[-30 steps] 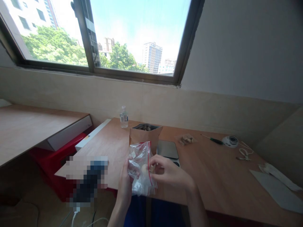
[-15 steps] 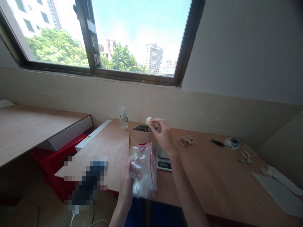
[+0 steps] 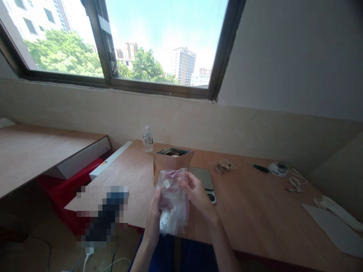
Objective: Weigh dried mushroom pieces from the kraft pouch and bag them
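My left hand (image 3: 154, 211) is closed on the left side of some clear plastic zip bags (image 3: 171, 204) with a red strip along the edge. At their upper right side, my right hand (image 3: 197, 192) has its fingers bent onto the red edge, pinching it. Behind the bags a brown paper pouch (image 3: 168, 161) stands upright with its mouth open, and something pale shows inside. A flat kitchen scale (image 3: 203, 177) lies partly behind my right hand.
A small clear bag of brownish pieces (image 3: 224, 166) lies right of the scale. Farther right are a screwdriver (image 3: 259, 168), a white dome camera (image 3: 278, 169) and a coiled cable (image 3: 295, 185). A water bottle (image 3: 148, 139) stands at the back. A blurred-out patch covers the left front.
The pale lump has left my right hand, which has come down from above the pouch to the zip bags' edge. My left hand still holds the bags.
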Available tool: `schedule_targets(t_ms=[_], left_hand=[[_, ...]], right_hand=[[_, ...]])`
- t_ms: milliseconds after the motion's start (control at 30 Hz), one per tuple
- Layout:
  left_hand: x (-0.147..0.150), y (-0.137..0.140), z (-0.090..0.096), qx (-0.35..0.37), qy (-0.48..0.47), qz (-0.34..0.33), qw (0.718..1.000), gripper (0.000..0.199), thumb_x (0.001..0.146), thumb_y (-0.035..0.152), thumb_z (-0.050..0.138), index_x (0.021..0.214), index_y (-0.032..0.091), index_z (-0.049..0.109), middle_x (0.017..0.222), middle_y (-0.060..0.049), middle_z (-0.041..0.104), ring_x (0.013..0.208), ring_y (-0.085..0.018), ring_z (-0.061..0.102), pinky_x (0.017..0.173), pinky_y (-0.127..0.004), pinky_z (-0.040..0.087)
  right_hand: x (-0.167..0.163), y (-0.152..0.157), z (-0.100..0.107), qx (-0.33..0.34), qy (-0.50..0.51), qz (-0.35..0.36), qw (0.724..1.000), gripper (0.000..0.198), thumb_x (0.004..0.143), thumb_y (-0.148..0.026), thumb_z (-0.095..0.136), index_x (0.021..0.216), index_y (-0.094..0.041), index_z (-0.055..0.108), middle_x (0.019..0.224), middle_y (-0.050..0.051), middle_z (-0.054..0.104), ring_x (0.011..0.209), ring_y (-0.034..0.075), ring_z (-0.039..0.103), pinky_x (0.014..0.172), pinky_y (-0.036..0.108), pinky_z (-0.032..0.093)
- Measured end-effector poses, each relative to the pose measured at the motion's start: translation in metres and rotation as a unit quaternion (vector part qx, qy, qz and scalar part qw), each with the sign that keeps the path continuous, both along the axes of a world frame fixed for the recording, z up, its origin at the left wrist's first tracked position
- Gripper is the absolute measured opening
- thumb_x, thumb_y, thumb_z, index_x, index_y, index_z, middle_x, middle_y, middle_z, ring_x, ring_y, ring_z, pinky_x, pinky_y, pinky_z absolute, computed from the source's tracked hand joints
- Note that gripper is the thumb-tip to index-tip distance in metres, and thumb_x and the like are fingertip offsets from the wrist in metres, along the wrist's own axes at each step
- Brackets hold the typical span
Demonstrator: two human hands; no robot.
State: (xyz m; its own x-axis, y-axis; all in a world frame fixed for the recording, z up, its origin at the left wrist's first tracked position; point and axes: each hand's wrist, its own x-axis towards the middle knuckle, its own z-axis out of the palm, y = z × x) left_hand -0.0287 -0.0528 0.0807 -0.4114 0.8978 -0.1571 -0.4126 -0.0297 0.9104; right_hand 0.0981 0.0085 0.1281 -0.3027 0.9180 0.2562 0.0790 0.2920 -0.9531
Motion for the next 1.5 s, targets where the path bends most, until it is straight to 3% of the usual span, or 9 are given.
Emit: schedule_targets(t_ms=[167, 433, 733, 867, 967, 1133, 1267, 1400, 1500], left_hand=[[-0.001, -0.002, 0.007, 0.062, 0.051, -0.106, 0.991, 0.049, 0.08, 0.052, 0.054, 0.112, 0.016, 0.064, 0.099, -0.008, 0.068, 0.078, -0.018, 0.06, 0.072, -0.028, 0.047], [0.004, 0.0, 0.012, 0.037, 0.098, -0.179, 0.978, 0.045, 0.071, 0.054, 0.065, 0.09, 0.013, 0.062, 0.067, 0.001, 0.055, 0.048, -0.007, 0.046, 0.041, -0.019, 0.039], [0.0, 0.008, -0.007, -0.011, 0.128, -0.185, 0.974, 0.052, 0.064, 0.065, 0.06, 0.078, 0.015, 0.054, 0.057, 0.007, 0.045, 0.037, -0.005, 0.037, 0.034, -0.019, 0.034], [-0.018, 0.012, -0.027, -0.088, 0.177, -0.156, 0.968, 0.058, 0.063, 0.066, 0.054, 0.09, 0.015, 0.051, 0.057, 0.005, 0.051, 0.034, -0.008, 0.041, 0.034, -0.021, 0.03], [-0.025, 0.012, -0.04, -0.087, 0.274, -0.067, 0.956, 0.06, 0.072, 0.057, 0.048, 0.111, 0.011, 0.046, 0.07, -0.004, 0.06, 0.052, -0.017, 0.056, 0.047, -0.029, 0.044], [-0.009, 0.003, -0.021, -0.054, 0.542, 0.119, 0.83, 0.042, 0.083, 0.031, 0.045, 0.122, 0.017, 0.053, 0.107, -0.015, 0.057, 0.098, -0.029, 0.055, 0.085, -0.05, 0.041], [0.007, -0.003, -0.001, -0.041, 0.641, 0.039, 0.765, 0.037, 0.087, 0.024, 0.044, 0.118, 0.036, 0.06, 0.13, -0.008, 0.048, 0.111, -0.028, 0.05, 0.09, -0.048, 0.039], [0.007, 0.002, -0.027, -0.099, 0.698, -0.061, 0.707, 0.037, 0.085, 0.02, 0.046, 0.112, 0.038, 0.065, 0.145, -0.003, 0.039, 0.135, -0.032, 0.028, 0.101, -0.051, 0.03], [0.008, 0.008, -0.063, -0.147, 0.726, -0.055, 0.669, 0.043, 0.086, 0.023, 0.045, 0.128, 0.032, 0.055, 0.148, -0.008, 0.035, 0.138, -0.034, 0.023, 0.106, -0.053, 0.023]], right_hand=[[0.004, 0.006, -0.005, -0.006, 0.046, -0.067, 0.997, 0.032, 0.084, -0.048, 0.052, 0.086, -0.017, 0.063, 0.082, 0.005, 0.068, 0.079, 0.019, 0.064, 0.072, 0.029, 0.05], [0.0, 0.001, -0.005, 0.044, 0.032, -0.228, 0.972, 0.041, 0.088, -0.054, 0.041, 0.093, -0.019, 0.062, 0.054, -0.005, 0.052, 0.036, 0.01, 0.042, 0.037, 0.021, 0.034], [0.021, 0.026, -0.045, 0.043, -0.059, -0.238, 0.968, 0.05, 0.09, -0.056, 0.031, 0.096, -0.017, 0.061, 0.054, -0.001, 0.057, 0.044, 0.015, 0.052, 0.045, 0.024, 0.04], [0.074, 0.081, -0.078, 0.085, -0.193, -0.369, 0.905, 0.047, 0.091, -0.047, 0.026, 0.099, -0.014, 0.059, 0.087, 0.012, 0.065, 0.079, 0.023, 0.062, 0.07, 0.032, 0.048], [0.112, 0.123, -0.099, 0.079, -0.239, -0.405, 0.879, 0.038, 0.084, -0.034, 0.039, 0.104, -0.008, 0.058, 0.108, 0.023, 0.057, 0.107, 0.032, 0.052, 0.09, 0.043, 0.04], [0.134, 0.154, -0.126, 0.062, -0.304, -0.404, 0.861, 0.037, 0.073, -0.019, 0.049, 0.107, -0.009, 0.058, 0.114, 0.021, 0.052, 0.105, 0.031, 0.052, 0.09, 0.042, 0.038], [0.137, 0.159, -0.138, 0.063, -0.313, -0.404, 0.857, 0.028, 0.077, -0.018, 0.045, 0.099, -0.012, 0.06, 0.109, 0.019, 0.054, 0.092, 0.026, 0.056, 0.083, 0.037, 0.04], [0.145, 0.159, -0.135, 0.07, -0.283, -0.412, 0.863, 0.022, 0.079, -0.024, 0.042, 0.084, -0.015, 0.062, 0.095, 0.012, 0.06, 0.08, 0.021, 0.057, 0.077, 0.034, 0.042], [0.151, 0.149, -0.122, 0.073, -0.242, -0.428, 0.868, 0.023, 0.078, -0.031, 0.045, 0.077, -0.015, 0.061, 0.079, 0.009, 0.063, 0.073, 0.02, 0.057, 0.071, 0.033, 0.043]])
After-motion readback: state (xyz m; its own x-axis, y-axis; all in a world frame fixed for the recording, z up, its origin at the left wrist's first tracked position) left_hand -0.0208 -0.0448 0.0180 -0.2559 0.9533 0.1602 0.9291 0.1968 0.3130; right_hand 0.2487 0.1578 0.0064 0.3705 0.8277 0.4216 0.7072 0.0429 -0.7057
